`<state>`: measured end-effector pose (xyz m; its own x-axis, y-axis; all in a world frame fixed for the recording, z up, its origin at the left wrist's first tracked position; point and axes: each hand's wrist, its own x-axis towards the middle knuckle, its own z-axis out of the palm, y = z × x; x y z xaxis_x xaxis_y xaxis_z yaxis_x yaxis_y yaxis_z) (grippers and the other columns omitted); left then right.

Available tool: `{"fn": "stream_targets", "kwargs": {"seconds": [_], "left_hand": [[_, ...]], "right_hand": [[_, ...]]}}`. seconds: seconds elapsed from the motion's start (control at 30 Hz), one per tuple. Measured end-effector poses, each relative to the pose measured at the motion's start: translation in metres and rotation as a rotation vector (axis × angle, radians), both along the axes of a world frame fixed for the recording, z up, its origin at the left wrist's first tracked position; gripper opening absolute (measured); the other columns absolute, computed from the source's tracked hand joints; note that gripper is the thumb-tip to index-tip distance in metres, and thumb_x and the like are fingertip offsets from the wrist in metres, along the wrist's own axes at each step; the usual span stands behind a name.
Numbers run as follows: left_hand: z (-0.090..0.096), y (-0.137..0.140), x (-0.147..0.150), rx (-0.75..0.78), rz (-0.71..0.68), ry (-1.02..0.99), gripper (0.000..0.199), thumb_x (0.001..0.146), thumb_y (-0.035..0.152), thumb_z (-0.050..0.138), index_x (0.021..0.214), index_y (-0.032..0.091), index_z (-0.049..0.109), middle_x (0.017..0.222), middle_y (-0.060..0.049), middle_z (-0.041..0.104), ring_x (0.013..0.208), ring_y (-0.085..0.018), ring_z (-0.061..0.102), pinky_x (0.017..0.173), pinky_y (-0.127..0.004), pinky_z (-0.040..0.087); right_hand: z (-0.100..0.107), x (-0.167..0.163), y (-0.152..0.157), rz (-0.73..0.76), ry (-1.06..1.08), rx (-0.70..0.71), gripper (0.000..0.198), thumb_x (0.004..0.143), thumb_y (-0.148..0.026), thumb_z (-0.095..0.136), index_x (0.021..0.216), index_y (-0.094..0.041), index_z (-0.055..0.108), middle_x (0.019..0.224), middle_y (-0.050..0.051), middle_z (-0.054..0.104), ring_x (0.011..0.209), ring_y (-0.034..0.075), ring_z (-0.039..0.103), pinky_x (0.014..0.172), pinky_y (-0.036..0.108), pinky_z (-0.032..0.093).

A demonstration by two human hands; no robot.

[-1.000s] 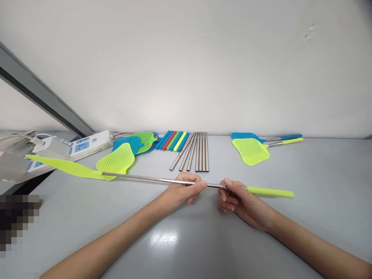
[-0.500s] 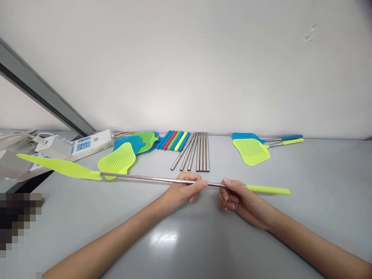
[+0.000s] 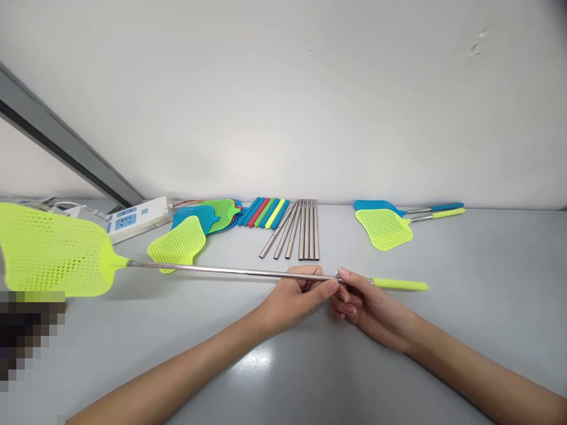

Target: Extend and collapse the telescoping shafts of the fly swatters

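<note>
Nearest the wearer, the left hand [image 3: 305, 301] and the right hand [image 3: 374, 307] meet over the grey surface [image 3: 478, 330], fingertips just beside each other, both closed on one yellow swatter [image 3: 214, 270]. The left hand pinches the rod [image 3: 234, 271] between thumb and fingers; the right hand grips close to where metal meets the grip [image 3: 401, 284], which pokes out to its right. What the curled fingers do beneath is partly hidden. The swatter hangs clear of the surface, nearly level across the wearer's front, its perforated head [image 3: 57, 254] far out to the left, flat side showing. Such a broad head on a long, thin rod will probably tend to sag and twist, so a firm pinch on either side of the joint, with rod and grip in one straight line, should serve best; force is better sent along the rod than across it, to avoid bending it. Beyond, a loose yellow paddle [image 3: 177, 242] lies left of a fan of bare tubes [image 3: 302, 233], whose near ends deserve clearance. Farther back are a row of coloured sleeves [image 3: 266, 212], two whole swatters on the right, yellow [image 3: 384, 229] before blue [image 3: 376, 205], a power strip [image 3: 137, 218], and the wall [image 3: 283, 118].
</note>
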<state>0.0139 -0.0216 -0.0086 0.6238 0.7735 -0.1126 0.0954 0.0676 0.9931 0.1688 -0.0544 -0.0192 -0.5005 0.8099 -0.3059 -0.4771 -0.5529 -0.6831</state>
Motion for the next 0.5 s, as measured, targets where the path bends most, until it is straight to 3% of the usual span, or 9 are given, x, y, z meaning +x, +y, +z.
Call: {"fn": "stream_targets", "kwargs": {"seconds": [0.1,0.2,0.3,0.5], "left_hand": [[0.0023,-0.0039,0.005,-0.023,-0.03,-0.042,0.03,0.078,0.037,0.045,0.062,0.014,0.049,0.057,0.001,0.052,0.048,-0.006,0.046,0.043,-0.018,0.03],[0.0022,-0.0057,0.0056,-0.022,-0.026,-0.045,0.034,0.081,0.037,0.04,0.062,0.013,0.053,0.061,-0.001,0.056,0.048,-0.006,0.044,0.045,-0.018,0.032],[-0.0001,-0.0057,0.0043,-0.026,-0.022,-0.043,0.037,0.083,0.036,0.036,0.061,0.012,0.055,0.058,-0.001,0.054,0.046,-0.006,0.039,0.044,-0.019,0.031],[-0.0039,-0.0052,0.0016,-0.13,-0.058,-0.084,0.038,0.081,0.035,0.036,0.053,0.013,0.048,0.049,0.001,0.044,0.048,-0.009,0.047,0.047,-0.021,0.035]], "right_hand": [[0.0012,-0.0068,-0.0045,-0.003,0.038,-0.021,0.041,0.079,-0.05,0.038,0.057,-0.015,0.044,0.053,-0.004,0.031,0.052,0.009,0.028,0.058,0.024,0.029],[0.0017,-0.0112,-0.0076,0.022,0.054,-0.028,0.043,0.079,-0.052,0.036,0.056,-0.016,0.043,0.053,-0.003,0.033,0.052,0.009,0.028,0.058,0.024,0.029],[0.0015,-0.0117,-0.0081,0.04,0.034,-0.02,0.043,0.08,-0.051,0.034,0.055,-0.016,0.043,0.052,-0.002,0.036,0.052,0.01,0.03,0.061,0.025,0.03],[0.0006,-0.0113,-0.0068,0.062,0.003,-0.001,0.044,0.082,-0.048,0.032,0.053,-0.016,0.04,0.053,0.0,0.039,0.055,0.011,0.033,0.062,0.026,0.03]]}}
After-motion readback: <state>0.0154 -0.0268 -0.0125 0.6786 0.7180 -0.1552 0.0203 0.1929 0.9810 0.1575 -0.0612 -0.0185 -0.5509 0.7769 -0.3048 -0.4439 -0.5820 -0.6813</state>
